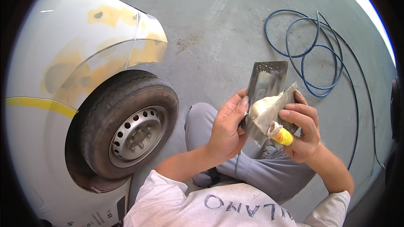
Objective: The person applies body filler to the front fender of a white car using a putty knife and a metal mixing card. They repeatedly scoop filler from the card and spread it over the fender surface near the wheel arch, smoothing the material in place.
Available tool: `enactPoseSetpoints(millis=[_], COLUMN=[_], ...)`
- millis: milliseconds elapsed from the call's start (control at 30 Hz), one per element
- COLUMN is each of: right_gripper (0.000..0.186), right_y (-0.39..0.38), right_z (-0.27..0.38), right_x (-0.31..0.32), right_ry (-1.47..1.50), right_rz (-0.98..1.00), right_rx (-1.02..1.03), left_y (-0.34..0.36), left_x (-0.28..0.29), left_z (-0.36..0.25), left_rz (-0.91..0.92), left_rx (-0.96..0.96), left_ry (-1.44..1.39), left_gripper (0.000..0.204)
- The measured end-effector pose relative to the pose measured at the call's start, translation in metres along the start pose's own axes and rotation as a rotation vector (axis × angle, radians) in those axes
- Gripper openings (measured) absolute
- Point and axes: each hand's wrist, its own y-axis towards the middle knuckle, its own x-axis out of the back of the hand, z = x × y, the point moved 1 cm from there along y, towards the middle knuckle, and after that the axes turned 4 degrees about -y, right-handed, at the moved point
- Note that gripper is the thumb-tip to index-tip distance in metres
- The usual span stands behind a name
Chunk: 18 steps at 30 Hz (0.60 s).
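My left hand (229, 124) grips a flat metal putty plate (269, 80) by its left edge, thumb on the face. Closed on a thin metal putty scraper (280, 111), my right hand (305, 132) presses several fingers against its outer face. The scraper stands at a slant over the lower part of the plate. Between the two lies a lump of cream-coloured putty (265, 104). At my right thumb is a yellow, tube-shaped piece (283, 136) with a smeared whitish end; whether it is a handle or a wrap, I cannot tell.
To the left stands a white vehicle (38, 71) with sanded yellowish filler patches (107, 15) and a strip of yellow tape (44, 104). Its wheel (139, 136) is close to my left arm. A blue hose (290, 54) lies coiled on the grey floor (202, 25).
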Motion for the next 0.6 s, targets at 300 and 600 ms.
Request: enactPoseSetpoints(millis=[300,600], right_gripper=[0.051,0.056], right_y=[0.011,0.025], right_z=[-0.090,-0.086], right_x=[0.028,-0.034], right_ry=[0.577,1.274], right_rz=[0.059,0.142], right_rx=[-0.758,-1.326], left_y=[0.001,0.003], left_x=[-0.014,-0.031], left_z=[-0.004,-0.055], left_rz=[-0.103,-0.262], left_rx=[-0.240,-0.462], left_ry=[0.121,0.396], left_gripper=[0.041,0.038])
